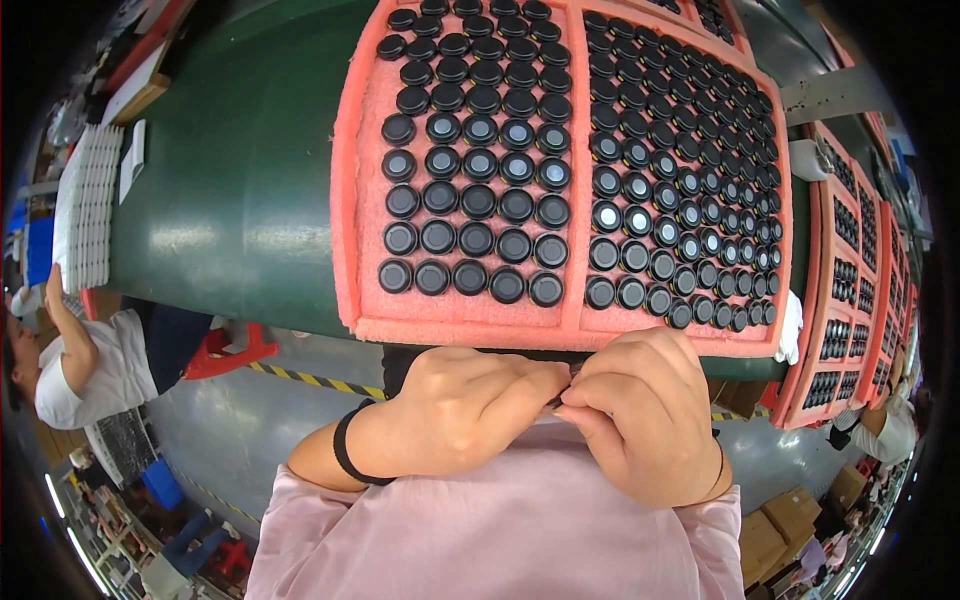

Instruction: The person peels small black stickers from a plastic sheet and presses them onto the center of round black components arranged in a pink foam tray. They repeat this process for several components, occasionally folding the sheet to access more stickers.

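Observation:
My left hand (465, 410) and my right hand (645, 412) meet in front of my chest, fingers curled and closed. Between their fingertips a sliver of a small dark piece (557, 402) shows; the fingers cover most of it, so its kind cannot be made out. Just beyond my knuckles lies a pink foam tray (450, 329) with a raised divider. Rows of round black parts (437, 236) stand in both of its compartments. Some of them in the middle rows have a pale, shiny disc on top.
The tray rests on a green belt (230, 210). More pink trays (822, 300) with black parts stand at the right. White stacked trays (85, 215) are at the far left, near a person in white (100, 355). Cartons (775, 535) sit on the floor at right.

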Motion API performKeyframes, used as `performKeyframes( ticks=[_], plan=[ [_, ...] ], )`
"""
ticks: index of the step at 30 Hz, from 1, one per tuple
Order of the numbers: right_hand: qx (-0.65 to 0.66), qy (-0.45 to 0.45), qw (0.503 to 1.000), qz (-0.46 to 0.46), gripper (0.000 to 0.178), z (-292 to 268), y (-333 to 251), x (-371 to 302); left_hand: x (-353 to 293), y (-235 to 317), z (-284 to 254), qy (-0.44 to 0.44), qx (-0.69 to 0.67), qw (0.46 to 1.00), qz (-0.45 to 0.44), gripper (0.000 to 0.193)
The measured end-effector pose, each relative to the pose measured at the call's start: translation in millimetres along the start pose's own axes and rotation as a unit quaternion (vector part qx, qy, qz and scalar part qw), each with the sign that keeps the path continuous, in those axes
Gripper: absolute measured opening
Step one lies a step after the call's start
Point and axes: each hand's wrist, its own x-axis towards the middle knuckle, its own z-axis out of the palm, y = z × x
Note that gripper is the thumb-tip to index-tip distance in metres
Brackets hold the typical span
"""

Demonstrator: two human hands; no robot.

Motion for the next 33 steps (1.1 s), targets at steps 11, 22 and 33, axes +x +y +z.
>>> performKeyframes(
  ticks=[11,22,33],
  plan=[
    [0.020,-0.009,1.000,0.000,0.026,-2,6,3,4,-2,2,0.008,0.033,0.999,0.006,0.020],
    [0.032,-0.004,0.999,-0.004,0.024,-2,9,0,5,-3,6,0.022,0.023,0.999,0.014,0.021],
    [0.021,0.002,1.000,-0.010,0.027,-8,11,-2,9,-1,1,-0.016,0.001,1.000,0.003,0.029]
  ],
)
